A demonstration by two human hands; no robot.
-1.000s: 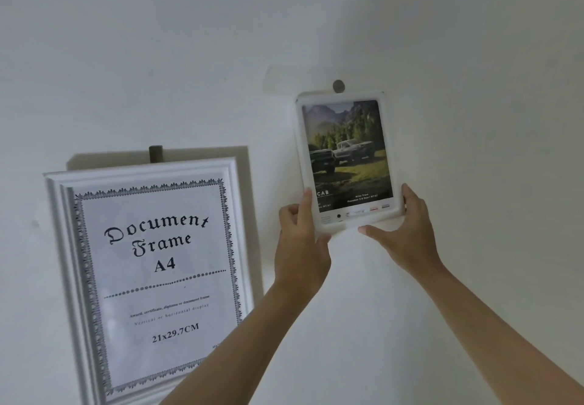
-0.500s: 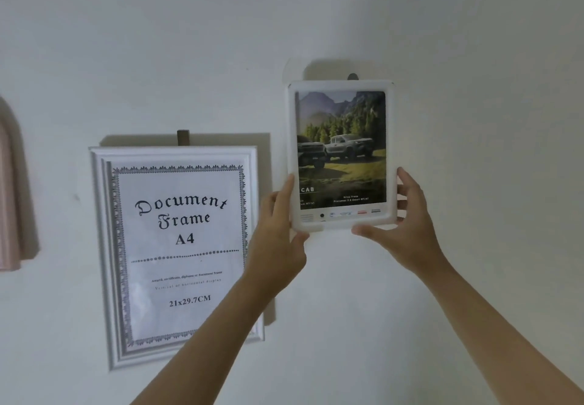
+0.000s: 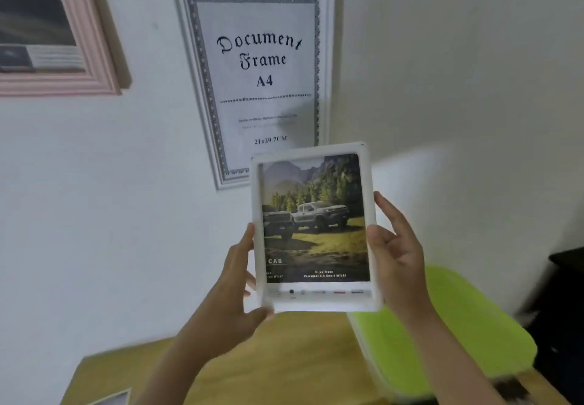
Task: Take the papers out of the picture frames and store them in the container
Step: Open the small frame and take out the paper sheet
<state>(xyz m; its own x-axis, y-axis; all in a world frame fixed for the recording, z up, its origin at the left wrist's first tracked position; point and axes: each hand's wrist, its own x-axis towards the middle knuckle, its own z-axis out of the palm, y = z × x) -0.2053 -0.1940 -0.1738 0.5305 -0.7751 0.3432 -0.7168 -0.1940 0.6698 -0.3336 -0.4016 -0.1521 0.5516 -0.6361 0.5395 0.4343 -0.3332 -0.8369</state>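
Ahead of you stands a plain white wall [image 3: 442,56], bare on its right half and meeting a second wall at a soft corner. Below it you see a light wooden surface [image 3: 300,357] running across the bottom of the view. At the far right edge, just beyond the surface, sits a dark piece of furniture [image 3: 565,294]; its shape is too blurred for you to tell more.

Pink frame [image 3: 94,56] cropped by left edge
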